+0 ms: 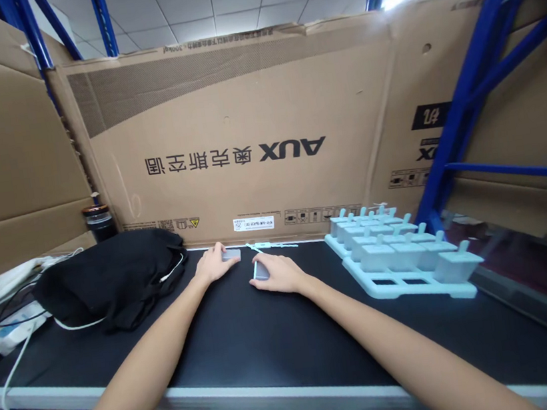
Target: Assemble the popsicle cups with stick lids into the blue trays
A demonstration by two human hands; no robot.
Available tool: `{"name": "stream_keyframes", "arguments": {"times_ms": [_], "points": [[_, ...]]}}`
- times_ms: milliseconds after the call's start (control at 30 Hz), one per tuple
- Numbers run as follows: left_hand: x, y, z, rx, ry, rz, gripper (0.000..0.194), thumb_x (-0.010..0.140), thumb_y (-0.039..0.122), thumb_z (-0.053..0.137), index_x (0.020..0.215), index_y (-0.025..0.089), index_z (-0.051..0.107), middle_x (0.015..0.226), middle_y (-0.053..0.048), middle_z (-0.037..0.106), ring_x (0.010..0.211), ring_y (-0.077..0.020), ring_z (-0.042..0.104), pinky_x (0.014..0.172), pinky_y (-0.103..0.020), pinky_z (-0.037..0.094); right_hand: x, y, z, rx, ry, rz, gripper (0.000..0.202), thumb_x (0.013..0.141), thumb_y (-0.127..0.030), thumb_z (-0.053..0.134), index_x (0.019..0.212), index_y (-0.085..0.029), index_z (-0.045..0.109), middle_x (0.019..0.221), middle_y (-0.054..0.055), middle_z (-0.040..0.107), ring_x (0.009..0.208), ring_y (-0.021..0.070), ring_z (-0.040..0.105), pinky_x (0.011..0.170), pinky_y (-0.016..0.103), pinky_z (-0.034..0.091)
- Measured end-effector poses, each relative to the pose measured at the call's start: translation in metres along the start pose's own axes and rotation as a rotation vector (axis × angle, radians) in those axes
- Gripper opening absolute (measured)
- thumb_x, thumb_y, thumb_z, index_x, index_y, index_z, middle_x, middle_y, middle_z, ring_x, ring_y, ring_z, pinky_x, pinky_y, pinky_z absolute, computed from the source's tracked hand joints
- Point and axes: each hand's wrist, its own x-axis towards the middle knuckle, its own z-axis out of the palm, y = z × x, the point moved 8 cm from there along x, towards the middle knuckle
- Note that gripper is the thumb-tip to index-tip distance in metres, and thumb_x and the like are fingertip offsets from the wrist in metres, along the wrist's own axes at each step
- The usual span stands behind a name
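Note:
Near the back of the black table, my left hand (211, 264) grips a translucent ice pop mold cup (231, 255) between thumb and fingers. A little to the right and nearer me, my right hand (280, 274) is closed around another pale ice pop mold piece (261, 271); its palm hides part of it. Just behind my hands, light-blue ice pop lids with sticks (273, 245) lie by the cardboard wall. To the right stands a light-blue mold rack (390, 289) holding several ice pop molds (405, 253), their stick handles pointing up.
A black cloth bag (112, 280) lies on the left, with white cables (20, 366) and a power strip (13, 333) beside it. Behind it stands a dark bottle (99, 222). Cardboard panels (220, 104) and a blue metal frame (469, 85) enclose the table (267, 347).

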Motion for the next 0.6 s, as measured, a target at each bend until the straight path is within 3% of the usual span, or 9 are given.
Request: {"name": "stream_keyframes", "arguments": {"times_ms": [133, 300, 400, 500, 600], "points": [[0.002, -0.001, 0.001, -0.028, 0.028, 0.000, 0.047, 0.075, 0.063, 0.058, 0.098, 0.024, 0.050, 0.110, -0.010, 0.060, 0.104, -0.0302, 0.057, 0.082, -0.037, 0.044, 0.002, 0.005, 0.002, 0.026, 0.027, 0.037, 0.057, 0.075, -0.063, 0.058, 0.119, -0.026, 0.053, 0.114, 0.008, 0.064, 0.095, 0.0287, 0.063, 0.076, 0.037, 0.045], [0.006, -0.005, 0.001, -0.096, 0.073, 0.026, 0.031, 0.076, 0.038, 0.066, 0.100, 0.024, 0.052, 0.111, -0.007, 0.058, 0.100, -0.0255, 0.059, 0.086, -0.037, 0.044, 0.006, 0.011, 0.004, 0.135, 0.094, 0.047, 0.057, 0.078, -0.063, 0.055, 0.118, -0.022, 0.052, 0.110, 0.010, 0.063, 0.099, 0.0267, 0.060, 0.082, 0.037, 0.044], [0.004, -0.002, -0.002, -0.153, 0.099, 0.058, 0.028, 0.076, 0.033, 0.066, 0.100, 0.023, 0.056, 0.118, -0.010, 0.055, 0.113, -0.0296, 0.053, 0.095, -0.042, 0.041, 0.006, 0.014, 0.001, 0.236, 0.154, 0.036, 0.056, 0.079, -0.062, 0.056, 0.115, -0.020, 0.051, 0.110, 0.010, 0.061, 0.099, 0.0238, 0.058, 0.085, 0.037, 0.043], [-0.003, 0.014, -0.008, -0.249, 0.126, 0.141, 0.029, 0.086, 0.037, 0.057, 0.110, 0.021, 0.055, 0.131, -0.012, 0.049, 0.129, -0.0302, 0.040, 0.107, -0.044, 0.032, 0.005, 0.018, -0.006, 0.282, 0.233, 0.067, 0.052, 0.081, -0.061, 0.052, 0.114, -0.021, 0.048, 0.111, 0.010, 0.057, 0.106, 0.0247, 0.052, 0.092, 0.041, 0.040], [-0.013, 0.045, -0.004, -0.375, 0.072, 0.276, 0.037, 0.094, 0.040, 0.044, 0.127, 0.023, 0.045, 0.132, -0.011, 0.052, 0.124, -0.0240, 0.048, 0.104, -0.039, 0.037, 0.005, 0.020, -0.010, 0.374, 0.291, 0.094, 0.049, 0.086, -0.058, 0.047, 0.116, -0.021, 0.041, 0.114, 0.011, 0.053, 0.111, 0.0248, 0.047, 0.095, 0.043, 0.038]]}}
